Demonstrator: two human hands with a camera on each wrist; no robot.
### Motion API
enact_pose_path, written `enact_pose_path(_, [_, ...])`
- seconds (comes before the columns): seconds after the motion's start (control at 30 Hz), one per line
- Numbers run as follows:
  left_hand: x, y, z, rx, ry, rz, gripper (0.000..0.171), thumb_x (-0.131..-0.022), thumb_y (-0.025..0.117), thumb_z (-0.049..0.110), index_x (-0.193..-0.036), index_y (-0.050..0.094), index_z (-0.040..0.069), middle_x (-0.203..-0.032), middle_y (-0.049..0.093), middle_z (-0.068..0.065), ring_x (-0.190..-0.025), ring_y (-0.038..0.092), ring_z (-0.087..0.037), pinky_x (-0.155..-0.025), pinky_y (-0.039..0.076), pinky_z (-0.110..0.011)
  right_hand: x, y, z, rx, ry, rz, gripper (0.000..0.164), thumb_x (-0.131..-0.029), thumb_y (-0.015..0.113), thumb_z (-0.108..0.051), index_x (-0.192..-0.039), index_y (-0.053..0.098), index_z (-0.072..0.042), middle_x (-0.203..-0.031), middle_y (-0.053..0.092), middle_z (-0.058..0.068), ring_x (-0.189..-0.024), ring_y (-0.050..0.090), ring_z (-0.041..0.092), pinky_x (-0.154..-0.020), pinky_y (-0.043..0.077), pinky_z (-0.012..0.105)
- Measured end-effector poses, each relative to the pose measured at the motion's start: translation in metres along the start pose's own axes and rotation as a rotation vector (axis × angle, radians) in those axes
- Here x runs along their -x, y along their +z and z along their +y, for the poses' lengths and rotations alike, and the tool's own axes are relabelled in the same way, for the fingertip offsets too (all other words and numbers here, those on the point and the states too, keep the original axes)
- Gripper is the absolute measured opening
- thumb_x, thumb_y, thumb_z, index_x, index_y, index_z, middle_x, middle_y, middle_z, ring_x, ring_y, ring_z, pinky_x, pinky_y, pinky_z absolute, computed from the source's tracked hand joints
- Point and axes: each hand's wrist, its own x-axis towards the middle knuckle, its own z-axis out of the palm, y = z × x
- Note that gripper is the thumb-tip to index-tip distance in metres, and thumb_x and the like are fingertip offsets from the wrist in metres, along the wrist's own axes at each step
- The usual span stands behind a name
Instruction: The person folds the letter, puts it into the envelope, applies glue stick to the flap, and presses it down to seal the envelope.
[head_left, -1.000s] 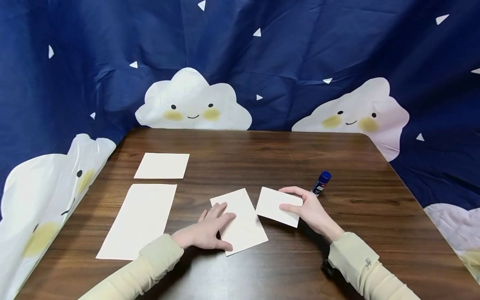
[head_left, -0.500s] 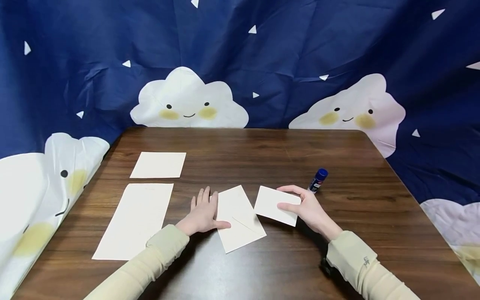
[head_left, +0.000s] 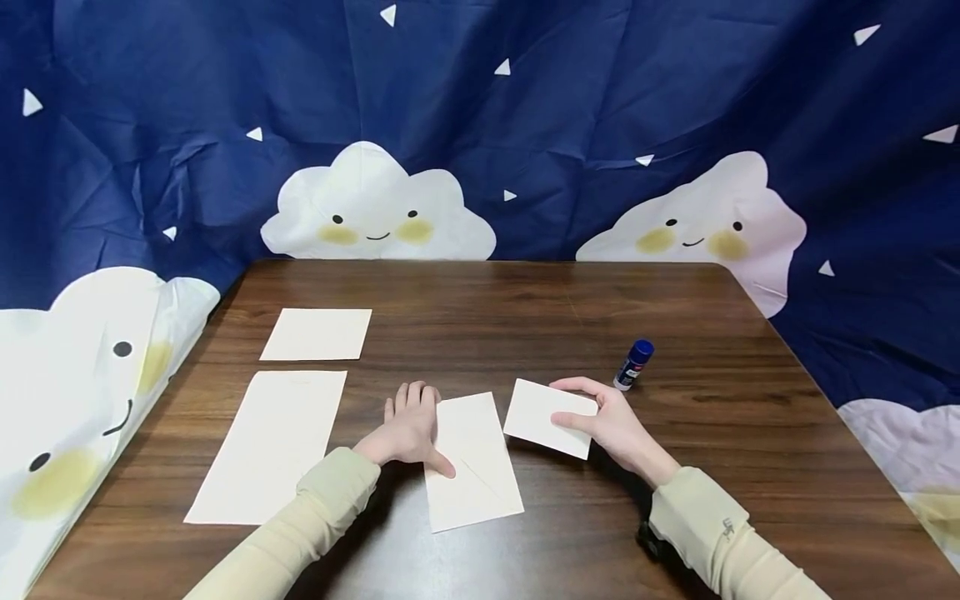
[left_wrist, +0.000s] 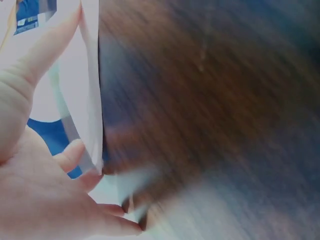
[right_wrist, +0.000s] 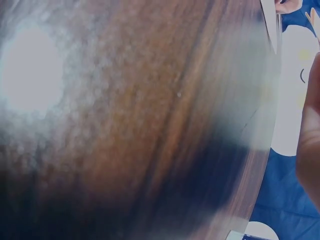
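Pinched between the thumb and fingers [head_left: 573,383] of the right hand [head_left: 615,429], a small white card [head_left: 534,414], stiff and smooth, with crisp corners and a dark shadow under the near edge. Just beside the card, with a narrow gap between, a larger off-white paper rectangle [head_left: 480,492], matte, marked by a slanting crease and set at a slight angle on the worktop [head_left: 480,317]. Over the left edge of that rectangle, the thumb of the left hand [head_left: 407,435]; along the outside of the same edge, fingers relaxed and nearly straight, with no curl round anything (wood grain badly smeared in the left wrist view).

Farther left, flat on the wood, a long white sheet [head_left: 270,446] with straight sides, and beyond it a smaller white rectangle [head_left: 317,333], both plain-faced. Beyond the right hand, a short cylindrical glue stick [head_left: 633,364], glossy blue cap over a printed dark body. Underneath all this, dark brown, streaky grain with a soft sheen and rounded far corners. Behind, a wrinkled navy curtain [head_left: 450,100], printed with smiling white clouds and small pale triangles. On both forearms, soft cream sleeves [head_left: 712,525] with folded cuffs.
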Motion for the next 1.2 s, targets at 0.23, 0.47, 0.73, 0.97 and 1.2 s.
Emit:
enact_pose_path(0.23, [-0.003,-0.002,-0.005,0.105,0.055,0.052,0.107,-0.048,0.094,0.029,-0.133,0.030,0.013,-0.133,0.037,-0.019,-0.129,0.028,-0.047,-0.107,0.021,-0.066,-0.001,0.002,-0.001,0.034,-0.008,0.012,0.049,-0.076,0.078,-0.017,-0.120,0.061,-0.006,-0.116,0.063,0.015,-0.079,0.060,0.003,-0.067,0.052,0.021])
enact_pose_path(0.47, [-0.011,-0.002,-0.013,0.318,0.153,0.212,0.106,-0.056,0.085,-0.002,-0.143,0.027,0.019,-0.129,0.027,-0.021,-0.107,0.045,-0.036,-0.085,0.047,-0.042,-0.006,0.005,-0.003,0.044,-0.006,0.010,0.048,-0.077,0.078,-0.020,-0.120,0.061,-0.008,-0.121,0.062,0.015,-0.083,0.059,0.003,-0.070,0.051,0.020])
enact_pose_path(0.73, [-0.018,-0.015,-0.016,0.538,0.115,0.342,0.107,-0.061,0.082,-0.008,-0.146,0.027,0.027,-0.135,0.028,-0.018,-0.114,0.049,-0.035,-0.092,0.050,-0.042,-0.009,0.006,-0.006,0.021,0.002,0.010,0.048,-0.077,0.078,-0.016,-0.121,0.061,-0.006,-0.120,0.062,0.016,-0.077,0.060,0.005,-0.063,0.052,0.022])
enact_pose_path(0.97, [-0.022,-0.026,-0.013,1.087,0.080,0.245,0.107,-0.068,0.070,-0.020,-0.146,0.020,0.033,-0.128,0.050,-0.018,-0.101,0.066,-0.026,-0.074,0.058,-0.032,-0.009,0.005,-0.008,-0.022,0.016,0.016,0.050,-0.076,0.078,-0.013,-0.122,0.059,-0.005,-0.103,0.065,-0.006,-0.072,0.061,0.005,-0.061,0.053,0.023])
enact_pose_path(1.2, [-0.019,-0.026,-0.004,1.222,-0.011,0.237,0.061,-0.073,0.066,-0.017,-0.129,0.051,-0.001,-0.099,0.069,-0.002,-0.079,0.066,-0.004,-0.070,0.057,-0.024,-0.008,0.006,-0.012,0.012,-0.004,0.015,0.051,-0.077,0.078,-0.018,-0.123,0.060,-0.008,-0.115,0.063,0.009,-0.078,0.060,0.004,-0.064,0.052,0.021])
